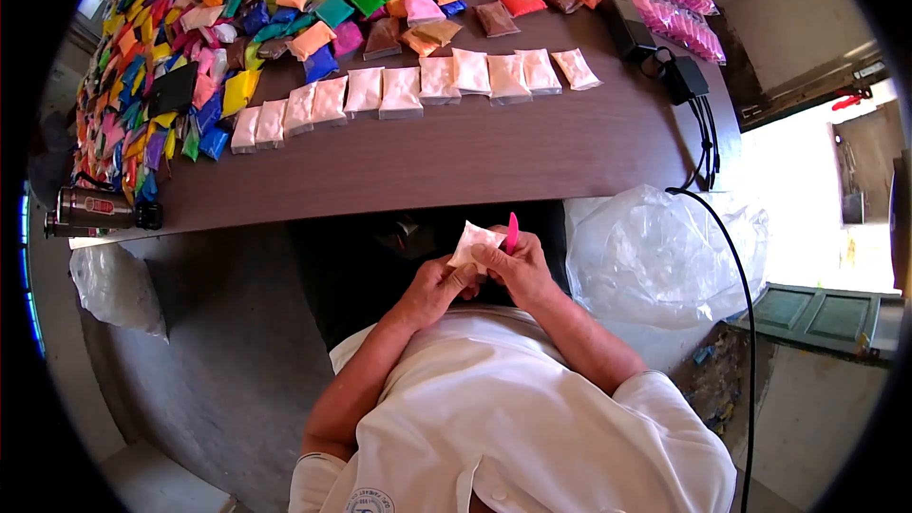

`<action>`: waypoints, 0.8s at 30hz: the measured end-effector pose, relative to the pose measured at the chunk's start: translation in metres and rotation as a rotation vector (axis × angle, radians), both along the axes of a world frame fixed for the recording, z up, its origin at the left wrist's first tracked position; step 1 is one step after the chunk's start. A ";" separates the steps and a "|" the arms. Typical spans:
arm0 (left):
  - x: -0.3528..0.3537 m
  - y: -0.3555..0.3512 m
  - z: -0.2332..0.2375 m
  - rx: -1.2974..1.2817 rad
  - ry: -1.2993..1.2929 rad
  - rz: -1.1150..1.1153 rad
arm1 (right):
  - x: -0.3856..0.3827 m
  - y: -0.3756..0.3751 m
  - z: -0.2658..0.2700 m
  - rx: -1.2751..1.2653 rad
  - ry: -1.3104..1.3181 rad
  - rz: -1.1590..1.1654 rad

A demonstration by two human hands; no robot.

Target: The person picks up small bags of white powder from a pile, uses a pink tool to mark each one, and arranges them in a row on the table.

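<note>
My left hand (443, 291) is closed on the lower left edge of a small pale pink packet (471, 245), held above my lap. From the other side my right hand (521, 271) pinches the same packet, thumb on its face. A bright pink plastic blade-like tool (513, 231) sticks up from between the fingers of my right hand; its lower end is hidden. On the brown table (427, 166) ahead, several similar pale pink packets (400, 90) lie side by side in a row.
A large heap of coloured packets (204, 28) covers the table's left and back. Pink bundled packets (670, 24) lie back right, near a black box with cables (686, 81). A steel flask (95, 209) lies at the left edge. Clear plastic bags (660, 256) hang or rest below the table.
</note>
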State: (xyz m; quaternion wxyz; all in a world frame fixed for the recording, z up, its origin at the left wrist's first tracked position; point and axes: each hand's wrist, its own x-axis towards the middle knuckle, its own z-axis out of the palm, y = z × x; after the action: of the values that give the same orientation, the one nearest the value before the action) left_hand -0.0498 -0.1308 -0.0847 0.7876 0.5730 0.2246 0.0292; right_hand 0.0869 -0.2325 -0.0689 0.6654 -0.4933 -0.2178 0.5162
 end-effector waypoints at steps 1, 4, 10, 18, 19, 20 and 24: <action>0.000 0.000 -0.001 0.000 0.000 0.000 | 0.000 0.000 0.000 0.000 0.000 0.000; 0.001 0.000 0.001 -0.057 -0.022 0.019 | 0.002 0.002 0.002 0.016 -0.023 -0.008; -0.002 0.002 -0.005 -0.093 -0.015 0.034 | 0.003 0.001 0.009 -0.034 0.074 0.042; -0.004 0.006 -0.007 -0.431 -0.137 0.053 | 0.005 0.001 0.014 -0.046 0.319 0.085; -0.002 0.006 -0.004 -0.430 -0.141 0.053 | 0.005 0.002 0.013 -0.045 0.315 0.086; -0.001 0.005 -0.001 -0.460 -0.133 0.079 | 0.004 0.002 0.012 -0.051 0.230 0.102; -0.001 0.005 0.003 -0.526 -0.127 0.097 | 0.004 0.004 0.013 -0.052 0.200 0.117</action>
State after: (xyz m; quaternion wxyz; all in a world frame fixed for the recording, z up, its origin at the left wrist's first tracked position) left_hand -0.0507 -0.1262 -0.0814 0.9195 0.3346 0.2018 0.0432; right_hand 0.0911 -0.2288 -0.0555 0.6394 -0.4428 -0.1653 0.6064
